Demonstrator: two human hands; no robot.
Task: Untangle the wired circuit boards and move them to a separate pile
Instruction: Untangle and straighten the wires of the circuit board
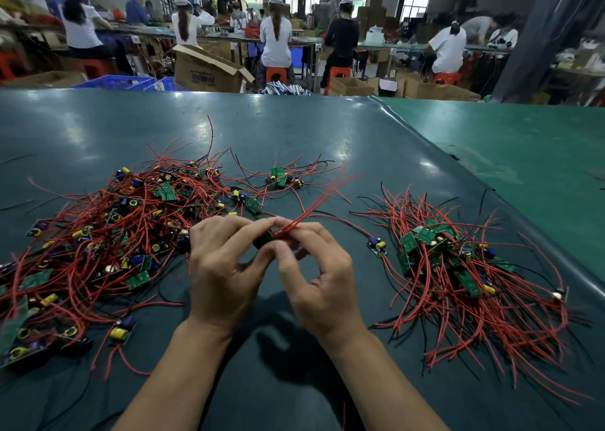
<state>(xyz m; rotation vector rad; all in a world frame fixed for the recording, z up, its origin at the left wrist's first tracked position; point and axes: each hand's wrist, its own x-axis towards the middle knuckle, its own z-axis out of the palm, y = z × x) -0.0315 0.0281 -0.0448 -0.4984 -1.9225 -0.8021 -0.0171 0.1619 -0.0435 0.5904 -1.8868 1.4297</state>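
A big tangled heap of small green circuit boards (108, 234) with red and black wires covers the left of the dark green table. A tidier pile of boards (458, 267) lies on the right, wires fanned outward. Between the two piles, above the table, my left hand (222, 267) and my right hand (317, 273) together hold one green board (263, 240). Its red wires (314, 206) stick up and away to the right. My right thumb and fingers pinch the wires at the board; my left fingers curl round the board's left end, which is mostly hidden.
Two small groups of boards (283, 176) lie loose behind my hands, and a single board (377, 246) sits just left of the right pile. A lighter green mat (523, 142) covers the table's right side. Beyond the far edge, people sit at benches among cardboard boxes (209, 70).
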